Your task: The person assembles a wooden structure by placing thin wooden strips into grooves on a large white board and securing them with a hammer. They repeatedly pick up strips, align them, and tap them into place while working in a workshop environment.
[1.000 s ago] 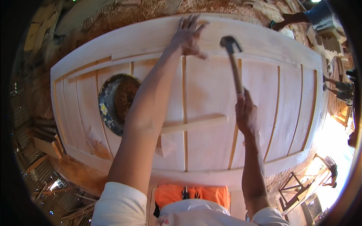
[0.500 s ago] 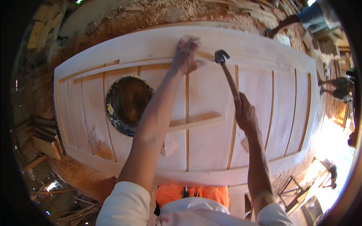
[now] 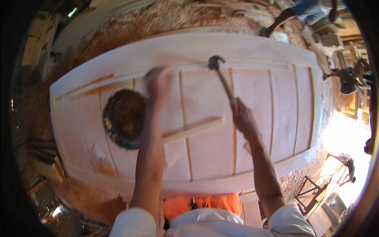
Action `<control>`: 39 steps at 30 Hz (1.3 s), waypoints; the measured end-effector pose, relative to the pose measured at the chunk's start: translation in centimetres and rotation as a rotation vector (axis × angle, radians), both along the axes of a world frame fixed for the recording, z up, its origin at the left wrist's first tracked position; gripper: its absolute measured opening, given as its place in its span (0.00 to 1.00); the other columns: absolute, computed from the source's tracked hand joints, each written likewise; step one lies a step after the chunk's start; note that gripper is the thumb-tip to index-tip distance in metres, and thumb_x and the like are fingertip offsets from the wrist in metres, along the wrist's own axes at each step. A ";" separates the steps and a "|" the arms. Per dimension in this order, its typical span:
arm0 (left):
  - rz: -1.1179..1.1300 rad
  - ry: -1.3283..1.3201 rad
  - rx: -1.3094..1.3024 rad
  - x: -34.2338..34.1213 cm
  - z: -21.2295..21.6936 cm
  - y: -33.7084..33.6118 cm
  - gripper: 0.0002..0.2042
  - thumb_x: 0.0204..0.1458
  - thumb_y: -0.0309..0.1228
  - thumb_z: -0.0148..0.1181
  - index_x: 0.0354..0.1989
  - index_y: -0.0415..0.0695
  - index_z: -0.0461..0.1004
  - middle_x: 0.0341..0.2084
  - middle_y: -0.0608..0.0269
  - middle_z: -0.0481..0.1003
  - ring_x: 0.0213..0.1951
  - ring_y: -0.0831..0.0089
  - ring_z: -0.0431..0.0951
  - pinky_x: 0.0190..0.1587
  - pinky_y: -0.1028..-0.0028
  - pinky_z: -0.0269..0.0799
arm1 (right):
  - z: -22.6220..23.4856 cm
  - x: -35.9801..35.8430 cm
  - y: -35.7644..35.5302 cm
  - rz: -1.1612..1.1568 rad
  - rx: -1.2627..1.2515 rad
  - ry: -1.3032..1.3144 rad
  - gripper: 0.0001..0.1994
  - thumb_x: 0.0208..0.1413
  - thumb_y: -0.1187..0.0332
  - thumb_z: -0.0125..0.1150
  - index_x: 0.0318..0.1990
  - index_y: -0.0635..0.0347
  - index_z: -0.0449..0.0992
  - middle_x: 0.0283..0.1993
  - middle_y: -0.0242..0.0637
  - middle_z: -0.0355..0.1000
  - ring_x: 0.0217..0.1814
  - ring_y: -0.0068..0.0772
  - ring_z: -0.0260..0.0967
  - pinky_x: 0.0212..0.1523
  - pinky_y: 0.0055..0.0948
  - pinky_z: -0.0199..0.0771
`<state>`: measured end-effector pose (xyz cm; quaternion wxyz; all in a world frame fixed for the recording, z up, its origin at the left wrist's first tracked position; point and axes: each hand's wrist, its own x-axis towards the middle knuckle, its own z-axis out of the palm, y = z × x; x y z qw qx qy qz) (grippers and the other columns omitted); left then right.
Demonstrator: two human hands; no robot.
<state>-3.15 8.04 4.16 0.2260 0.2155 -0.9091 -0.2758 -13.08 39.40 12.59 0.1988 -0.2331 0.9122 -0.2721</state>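
A claw hammer (image 3: 225, 85) is gripped by its wooden handle in my right hand (image 3: 242, 117). Its dark head is over the far rail of a pale panelled wooden door (image 3: 209, 158), lying flat before me. Over the door's left half, near the far rail, my left hand (image 3: 158, 85) is smeared by motion, so its fingers cannot be read. Beside my left forearm a round dark pan (image 3: 125, 118) with brown contents rests on the panels. A loose pale wooden strip (image 3: 193, 129) lies across the middle, between my arms.
Wood shavings (image 3: 166, 19) cover the ground beyond the door. One person (image 3: 304, 14) is at the far right, and others (image 3: 347, 81) are farther off on the right. Stacked timber (image 3: 47, 168) stands at the left. A small frame (image 3: 314, 193) is at the lower right.
My left hand has come back from the far rail, moving left and nearer to me. The hammer stays in my right hand. The whole view has shifted a little.
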 end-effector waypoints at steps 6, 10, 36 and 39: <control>0.376 -0.600 -0.086 16.4 3.4 0.5 0.13 0.55 0.23 0.65 0.49 0.41 0.81 0.47 0.48 0.78 0.53 0.47 0.78 0.55 0.54 0.75 | 0.5 3.5 6.7 -0.237 -0.032 -0.388 0.21 0.73 0.54 0.52 0.58 0.64 0.71 0.28 0.51 0.76 0.31 0.51 0.76 0.34 0.46 0.70; 0.386 -0.597 -0.049 17.2 2.0 2.3 0.19 0.53 0.22 0.67 0.55 0.40 0.77 0.51 0.44 0.77 0.56 0.45 0.76 0.58 0.54 0.73 | -1.3 6.2 10.3 -0.355 -0.104 -0.419 0.22 0.71 0.55 0.58 0.57 0.68 0.71 0.25 0.43 0.72 0.26 0.33 0.67 0.30 0.39 0.68; 0.433 -0.630 0.052 10.9 2.3 15.2 0.20 0.47 0.19 0.60 0.50 0.40 0.83 0.45 0.41 0.82 0.51 0.45 0.83 0.56 0.55 0.78 | -2.6 0.7 16.6 -0.137 -0.149 -0.351 0.24 0.64 0.59 0.66 0.60 0.64 0.68 0.29 0.56 0.76 0.32 0.64 0.78 0.32 0.52 0.73; 0.447 -0.602 0.146 10.3 2.4 15.1 0.17 0.47 0.20 0.63 0.48 0.41 0.84 0.43 0.45 0.84 0.48 0.48 0.84 0.53 0.58 0.79 | -3.2 0.7 17.1 -0.163 -0.143 -0.355 0.24 0.64 0.59 0.66 0.61 0.64 0.68 0.30 0.56 0.77 0.34 0.65 0.78 0.33 0.52 0.74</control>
